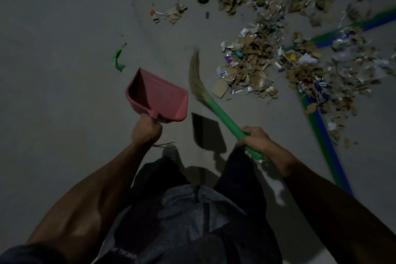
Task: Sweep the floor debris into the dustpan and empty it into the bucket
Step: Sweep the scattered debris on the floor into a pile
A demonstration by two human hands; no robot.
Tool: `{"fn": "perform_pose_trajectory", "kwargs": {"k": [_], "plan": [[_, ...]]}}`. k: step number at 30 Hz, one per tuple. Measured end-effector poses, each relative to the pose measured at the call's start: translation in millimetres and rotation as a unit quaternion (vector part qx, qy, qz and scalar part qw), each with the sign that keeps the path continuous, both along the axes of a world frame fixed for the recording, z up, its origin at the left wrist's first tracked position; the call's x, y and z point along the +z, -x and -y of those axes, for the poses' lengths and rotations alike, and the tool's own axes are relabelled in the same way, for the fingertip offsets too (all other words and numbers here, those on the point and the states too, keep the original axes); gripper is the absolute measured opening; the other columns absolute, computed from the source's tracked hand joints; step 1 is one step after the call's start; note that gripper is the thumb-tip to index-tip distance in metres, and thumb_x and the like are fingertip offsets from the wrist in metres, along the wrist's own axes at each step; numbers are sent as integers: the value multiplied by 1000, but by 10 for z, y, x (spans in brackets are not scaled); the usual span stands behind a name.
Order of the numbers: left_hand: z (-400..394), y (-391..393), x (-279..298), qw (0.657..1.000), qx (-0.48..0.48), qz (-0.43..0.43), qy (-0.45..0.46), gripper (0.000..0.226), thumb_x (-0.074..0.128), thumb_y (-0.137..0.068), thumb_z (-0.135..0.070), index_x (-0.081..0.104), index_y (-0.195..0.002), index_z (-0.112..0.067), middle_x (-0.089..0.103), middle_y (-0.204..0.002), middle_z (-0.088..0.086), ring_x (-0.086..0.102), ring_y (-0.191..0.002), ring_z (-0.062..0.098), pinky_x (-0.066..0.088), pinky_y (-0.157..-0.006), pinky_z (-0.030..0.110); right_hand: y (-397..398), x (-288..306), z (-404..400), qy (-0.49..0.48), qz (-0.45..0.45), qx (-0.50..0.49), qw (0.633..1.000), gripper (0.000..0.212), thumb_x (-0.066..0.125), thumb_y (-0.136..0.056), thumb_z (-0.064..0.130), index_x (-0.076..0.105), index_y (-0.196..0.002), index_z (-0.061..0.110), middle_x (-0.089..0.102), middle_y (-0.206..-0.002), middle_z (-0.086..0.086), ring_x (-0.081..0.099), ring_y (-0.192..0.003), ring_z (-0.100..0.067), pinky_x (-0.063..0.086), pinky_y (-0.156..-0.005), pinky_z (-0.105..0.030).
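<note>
Both hands are gripping: my left hand (146,129) is clenching the empty dustpan (157,95) aloft while my right hand (255,140) is angling the broom (211,103) toward the debris (252,66), probably readying a sweep.

Grey floor (64,49), green and blue tape lines (323,133) meeting at a corner, dark trousers (242,178), grey shirt (192,221)

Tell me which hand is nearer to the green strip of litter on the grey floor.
Left. The left hand is below and right of the green strip; the right hand is much farther right.
</note>
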State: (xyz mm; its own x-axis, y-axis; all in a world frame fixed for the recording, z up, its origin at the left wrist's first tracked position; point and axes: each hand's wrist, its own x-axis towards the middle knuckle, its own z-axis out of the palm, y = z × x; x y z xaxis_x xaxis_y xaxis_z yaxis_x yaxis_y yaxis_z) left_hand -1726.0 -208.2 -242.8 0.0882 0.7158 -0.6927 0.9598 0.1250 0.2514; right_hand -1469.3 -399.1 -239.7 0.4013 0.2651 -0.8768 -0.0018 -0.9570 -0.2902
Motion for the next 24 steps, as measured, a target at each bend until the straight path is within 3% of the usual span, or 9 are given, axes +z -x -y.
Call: {"fn": "perform_pose_trajectory", "kwargs": {"k": [5,9,12,17,21,24], "plan": [[216,-800,-143,1000,6,-17,8,32,50,-86,-17,48,-115,-4,57,-105,17,56,-88,34,41,-71,37,-1050,-279,429,34,-16,-33,999,49,69,-81,-2,60,-129,6,64,-73,-15,54,-43,-23,45,-41,-26],[481,-1514,-212,999,27,-24,21,27,50,-83,-17,54,-105,-2,63,-104,22,62,-89,38,50,-75,40,-2043,-434,537,17,-8,-16,1000,46,70,-81,3,62,-126,10,67,-88,-17,61,-67,-27,51,-62,-34],[661,-2023,-208,998,53,-31,25,30,51,-82,-19,58,-104,1,65,-104,24,64,-92,40,54,-83,47,-2739,-497,507,6,-24,-51,998,42,66,-83,-1,61,-122,11,63,-79,-16,57,-53,-25,47,-49,-31],[916,-2736,-191,994,96,-30,33,32,50,-83,-19,55,-108,0,64,-108,25,63,-97,41,54,-86,50,-3751,-606,374,-11,-20,-79,997,34,65,-82,-7,63,-115,1,57,-66,-16,50,-45,-23,41,-44,-28],[1013,-3116,-200,992,116,-35,31,34,51,-84,-21,54,-112,-3,64,-109,25,64,-98,41,54,-87,51,-4120,-676,365,-20,-8,-75,997,55,65,-83,-6,53,-135,4,58,-71,-15,49,-44,-22,39,-38,-23],[1022,-3330,-212,991,128,-33,21,32,52,-85,-20,53,-114,-6,65,-108,24,65,-96,41,54,-86,51,-4352,-737,312,-26,-10,-84,996,58,64,-85,-6,49,-140,5,57,-70,-16,48,-44,-21,39,-35,-22]]}}
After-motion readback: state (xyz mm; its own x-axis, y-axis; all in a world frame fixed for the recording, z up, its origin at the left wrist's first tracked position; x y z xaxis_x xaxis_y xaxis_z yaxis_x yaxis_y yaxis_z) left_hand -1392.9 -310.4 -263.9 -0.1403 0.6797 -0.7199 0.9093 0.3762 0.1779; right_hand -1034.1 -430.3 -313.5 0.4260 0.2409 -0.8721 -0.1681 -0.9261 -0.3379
